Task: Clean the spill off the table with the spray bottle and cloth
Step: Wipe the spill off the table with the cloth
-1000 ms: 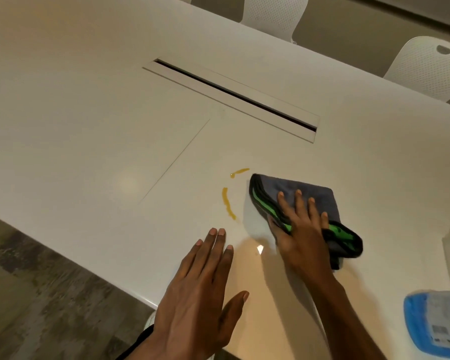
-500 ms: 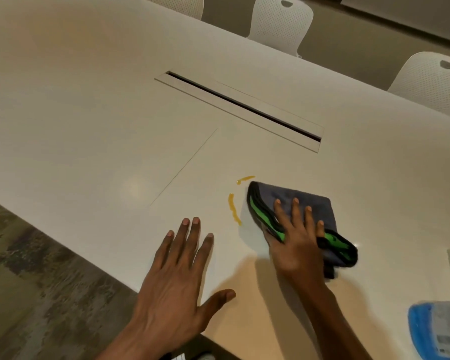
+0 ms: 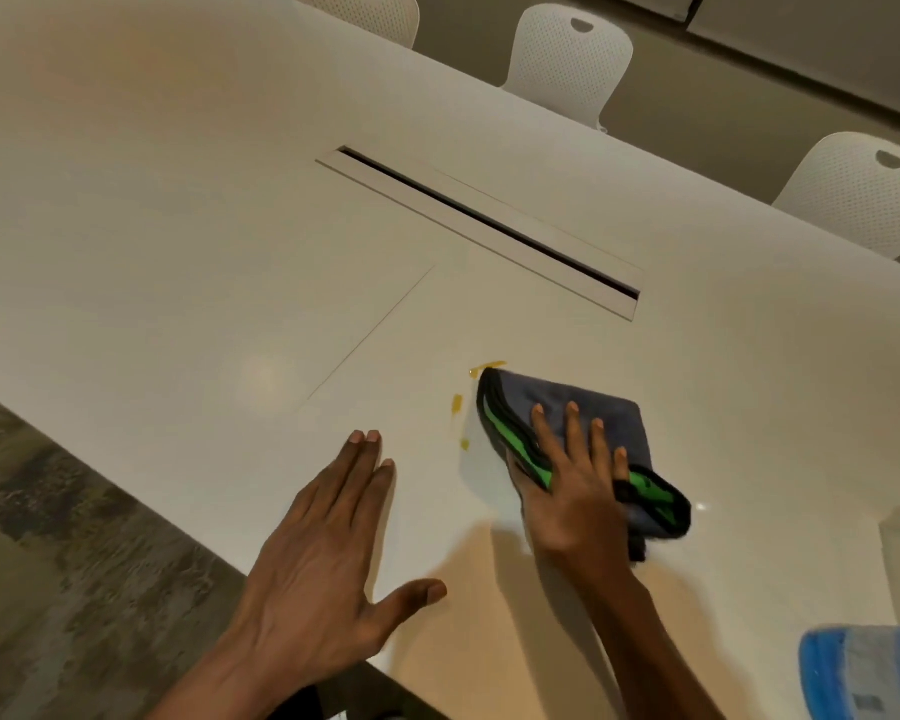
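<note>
The soft, limp cloth is pressed flat under the spread fingers of the right hand, right of centre; the left hand lies open, holding nothing.

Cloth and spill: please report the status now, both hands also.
Right hand flat on cloth, pressing. Left hand open, flat on table. Yellow spill remains at cloth's left edge. Path clear.
</note>
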Motion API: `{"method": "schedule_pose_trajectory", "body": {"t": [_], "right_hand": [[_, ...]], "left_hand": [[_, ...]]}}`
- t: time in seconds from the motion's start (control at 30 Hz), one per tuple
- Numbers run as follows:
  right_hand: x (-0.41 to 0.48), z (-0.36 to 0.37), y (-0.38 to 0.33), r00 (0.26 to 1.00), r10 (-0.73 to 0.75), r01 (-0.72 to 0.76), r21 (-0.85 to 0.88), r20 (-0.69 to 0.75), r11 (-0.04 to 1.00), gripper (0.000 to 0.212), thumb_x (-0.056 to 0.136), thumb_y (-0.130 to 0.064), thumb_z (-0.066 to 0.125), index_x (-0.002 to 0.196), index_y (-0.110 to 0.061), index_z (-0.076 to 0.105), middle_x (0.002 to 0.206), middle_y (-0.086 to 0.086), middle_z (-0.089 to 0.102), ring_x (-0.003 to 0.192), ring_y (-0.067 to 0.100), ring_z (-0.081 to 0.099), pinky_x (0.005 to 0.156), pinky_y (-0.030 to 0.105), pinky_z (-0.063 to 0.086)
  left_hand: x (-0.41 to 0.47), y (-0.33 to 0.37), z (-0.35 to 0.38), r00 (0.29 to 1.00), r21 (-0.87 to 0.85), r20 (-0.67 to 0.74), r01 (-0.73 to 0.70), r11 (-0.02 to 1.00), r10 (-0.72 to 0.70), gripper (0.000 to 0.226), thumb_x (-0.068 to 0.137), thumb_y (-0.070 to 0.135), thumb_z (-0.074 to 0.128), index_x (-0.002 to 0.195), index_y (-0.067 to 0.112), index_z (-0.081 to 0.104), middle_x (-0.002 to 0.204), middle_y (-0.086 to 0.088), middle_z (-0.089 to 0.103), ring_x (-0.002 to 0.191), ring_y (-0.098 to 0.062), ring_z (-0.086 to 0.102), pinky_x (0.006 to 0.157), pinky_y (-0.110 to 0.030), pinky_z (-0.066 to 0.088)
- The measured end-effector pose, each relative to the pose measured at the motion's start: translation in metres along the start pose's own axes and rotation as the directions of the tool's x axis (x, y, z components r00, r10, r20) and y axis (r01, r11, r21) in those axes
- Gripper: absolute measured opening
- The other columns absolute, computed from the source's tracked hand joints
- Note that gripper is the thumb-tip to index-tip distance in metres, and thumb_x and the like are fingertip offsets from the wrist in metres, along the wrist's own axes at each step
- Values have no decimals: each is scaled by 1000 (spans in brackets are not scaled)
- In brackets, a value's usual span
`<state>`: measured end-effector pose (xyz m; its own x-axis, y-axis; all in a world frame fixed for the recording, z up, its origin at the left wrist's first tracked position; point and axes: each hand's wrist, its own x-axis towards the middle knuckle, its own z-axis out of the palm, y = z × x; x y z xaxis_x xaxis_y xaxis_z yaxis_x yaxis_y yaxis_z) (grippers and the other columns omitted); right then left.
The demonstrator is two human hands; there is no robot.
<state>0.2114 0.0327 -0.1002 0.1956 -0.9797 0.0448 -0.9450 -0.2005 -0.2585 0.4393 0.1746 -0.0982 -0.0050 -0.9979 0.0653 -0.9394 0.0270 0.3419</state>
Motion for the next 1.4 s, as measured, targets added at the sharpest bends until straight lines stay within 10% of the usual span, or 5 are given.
{"method": "schedule_pose_trajectory", "body": {"t": [0.3, 0.5, 0.8, 1.0, 1.4], "right_hand": [[-56, -9, -18, 987, -139, 134, 64, 82, 989, 102, 76, -23, 56, 163, -43, 7, 175, -5, -2, 161, 25, -9, 129, 57, 0], [10, 2, -16, 999, 14, -14, -19, 31, 1000, 74, 92, -68, 24, 162, -44, 18, 175, -2, 7, 161, 29, 2, 129, 52, -3], [-42, -11, -24, 982, -124, 125, 2, 144, 992, 95, 78, -30, 45, 163, -42, 3, 175, -2, -4, 161, 25, -10, 130, 55, 0], [32, -1, -22, 997, 16, -12, -60, 70, 998, 71, 98, -68, 24, 163, -42, 9, 175, 2, 1, 161, 30, -3, 129, 54, -5], [-5, -2, -22, 984, -133, 139, -40, 120, 990, 79, 87, -49, 32, 162, -44, 7, 175, 0, 1, 161, 31, -4, 128, 60, 1]], "left_hand": [[21, -17, -8, 999, 52, 40, -29, 998, 27, 117, 87, 97, 33, 170, 15, 20, 181, -5, -4, 167, -21, -10, 132, -47, 7], [21, -13, -11, 1000, 38, 24, -3, 999, 2, 116, 86, 99, 25, 171, 20, 16, 180, -1, -10, 165, -16, -18, 134, -46, 6], [23, -15, -10, 1000, 5, 14, -10, 1000, 10, 113, 88, 97, 29, 170, 21, 19, 181, 0, -4, 167, -17, -10, 132, -46, 11], [23, -15, -9, 1000, 21, 19, -17, 1000, 16, 111, 89, 95, 35, 168, 17, 31, 180, -4, 6, 168, -21, -1, 130, -48, 14], [24, -15, -6, 1000, 44, 3, -23, 999, 22, 109, 88, 93, 42, 164, 14, 40, 179, -8, 18, 167, -26, 12, 127, -48, 17]]}}
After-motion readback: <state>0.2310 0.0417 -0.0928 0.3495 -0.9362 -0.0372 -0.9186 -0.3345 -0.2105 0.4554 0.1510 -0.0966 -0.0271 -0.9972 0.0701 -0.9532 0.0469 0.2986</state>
